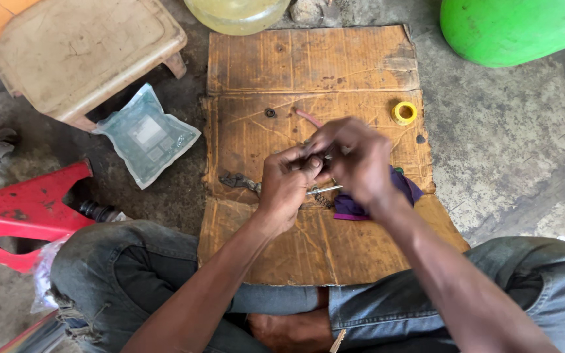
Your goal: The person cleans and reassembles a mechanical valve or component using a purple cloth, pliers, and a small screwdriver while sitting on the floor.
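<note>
Worn cardboard [308, 72] on concrete, both hands [287, 183] [354, 160] mid-sheet, pinched around a small metal part [325, 189].

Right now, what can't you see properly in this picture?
Head view:
- Small metal part pinched between left hand and right hand: fingers cover it, kind unclear.
- Purple cloth: mostly behind the right wrist.
- Green container and yellowish jug: cut off by the top edge.
- Chain: its end is hidden under the left hand.

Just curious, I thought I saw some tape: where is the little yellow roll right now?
The yellow roll lies on the cardboard sheet near its right edge, beyond the right hand and below the big green object.
</note>
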